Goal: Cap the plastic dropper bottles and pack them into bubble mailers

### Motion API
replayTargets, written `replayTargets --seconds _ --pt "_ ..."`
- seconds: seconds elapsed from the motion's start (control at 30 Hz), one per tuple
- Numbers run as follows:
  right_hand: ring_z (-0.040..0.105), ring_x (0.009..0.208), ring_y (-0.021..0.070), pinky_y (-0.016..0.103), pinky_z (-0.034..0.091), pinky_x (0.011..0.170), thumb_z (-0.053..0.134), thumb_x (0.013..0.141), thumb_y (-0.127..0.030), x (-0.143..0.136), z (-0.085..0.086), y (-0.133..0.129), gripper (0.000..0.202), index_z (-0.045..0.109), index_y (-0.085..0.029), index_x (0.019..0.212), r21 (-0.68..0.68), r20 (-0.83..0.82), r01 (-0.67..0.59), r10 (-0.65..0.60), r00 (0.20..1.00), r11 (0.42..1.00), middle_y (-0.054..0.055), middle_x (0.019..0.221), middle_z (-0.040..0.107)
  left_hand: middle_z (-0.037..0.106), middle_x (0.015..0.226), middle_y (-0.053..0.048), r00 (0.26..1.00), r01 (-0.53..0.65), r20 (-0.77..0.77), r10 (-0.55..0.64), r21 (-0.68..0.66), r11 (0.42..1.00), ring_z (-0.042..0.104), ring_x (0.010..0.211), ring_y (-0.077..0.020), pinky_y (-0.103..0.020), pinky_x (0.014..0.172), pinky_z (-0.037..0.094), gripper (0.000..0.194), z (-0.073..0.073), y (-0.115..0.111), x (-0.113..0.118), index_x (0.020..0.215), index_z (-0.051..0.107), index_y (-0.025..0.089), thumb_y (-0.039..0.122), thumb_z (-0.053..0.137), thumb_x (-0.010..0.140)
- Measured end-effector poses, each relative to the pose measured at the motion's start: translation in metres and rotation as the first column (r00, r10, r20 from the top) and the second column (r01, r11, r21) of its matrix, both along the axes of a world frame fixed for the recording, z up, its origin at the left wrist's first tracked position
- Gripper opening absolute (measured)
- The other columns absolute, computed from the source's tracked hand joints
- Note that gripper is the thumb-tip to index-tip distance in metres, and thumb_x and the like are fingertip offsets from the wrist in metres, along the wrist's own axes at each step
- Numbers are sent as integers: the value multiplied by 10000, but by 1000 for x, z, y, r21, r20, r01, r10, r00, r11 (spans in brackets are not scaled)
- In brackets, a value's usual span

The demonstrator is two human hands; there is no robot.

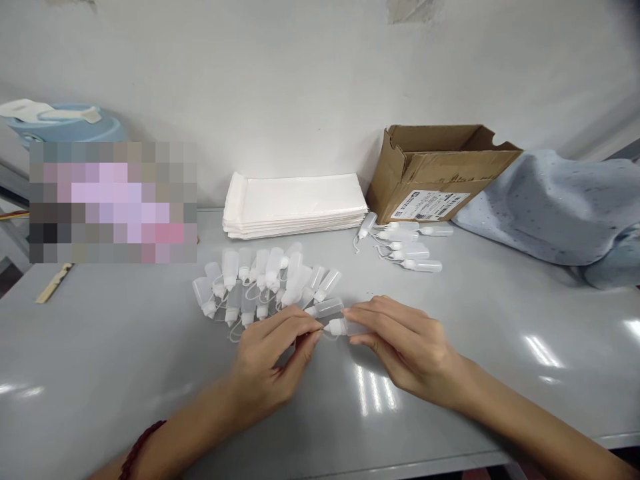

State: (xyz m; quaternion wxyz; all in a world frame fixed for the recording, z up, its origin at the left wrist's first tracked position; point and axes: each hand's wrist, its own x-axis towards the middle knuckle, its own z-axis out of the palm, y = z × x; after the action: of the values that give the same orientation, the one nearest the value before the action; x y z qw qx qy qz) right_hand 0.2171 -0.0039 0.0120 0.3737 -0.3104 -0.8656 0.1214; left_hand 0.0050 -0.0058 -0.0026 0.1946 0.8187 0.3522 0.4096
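A small translucent dropper bottle (339, 327) with a white collar lies sideways between my hands, just above the grey table. My right hand (407, 343) is closed round its body. At its narrow tip, the thumb and forefinger of my left hand (280, 353) are pinched together; what exactly sits between them is hidden. A thin loop of clear cord hangs below the collar. Directly behind my fingers lies another dropper bottle (325, 307). A pile of several similar bottles (273, 268), with thin cords, spreads beyond my left hand.
Farther right lie several more bottles (410, 251), before an open cardboard box (440, 170). A stack of white paper sleeves (300, 200) rests against the wall. Blue-grey cloth (555, 207) is at right. At left are a blue container (95, 123), a blurred-out area and a thin strip (54, 283).
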Motion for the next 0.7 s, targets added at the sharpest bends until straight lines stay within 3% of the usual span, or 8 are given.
replayTargets --seconds 0.13,0.3,0.7 --pt "650 862 206 366 574 735 532 886 -81 4 5 4 245 567 -105 1127 -23 29 -17 18 999 1000 126 955 684 658 827 -33 995 -37 -88 50 147 988 627 732 -135 -247 663 530 187 -3 0 -4 989 593 169 72 575 830" --pt "649 882 200 350 574 727 527 898 -109 7 6 6 262 561 -131 1157 -55 30 -13 15 999 998 113 978 681 655 785 1 993 -72 -89 83 118 990 591 605 -101 -220 566 516 173 -2 1 -4 1001 592 205 121 558 853" --pt "653 865 197 361 577 756 503 884 -51 5 2 2 249 567 -114 1116 -16 10 -13 14 1000 1000 104 933 684 652 762 -6 989 -61 -122 86 195 979 633 671 -132 -243 601 530 157 -1 -3 -2 949 581 184 68 556 847"
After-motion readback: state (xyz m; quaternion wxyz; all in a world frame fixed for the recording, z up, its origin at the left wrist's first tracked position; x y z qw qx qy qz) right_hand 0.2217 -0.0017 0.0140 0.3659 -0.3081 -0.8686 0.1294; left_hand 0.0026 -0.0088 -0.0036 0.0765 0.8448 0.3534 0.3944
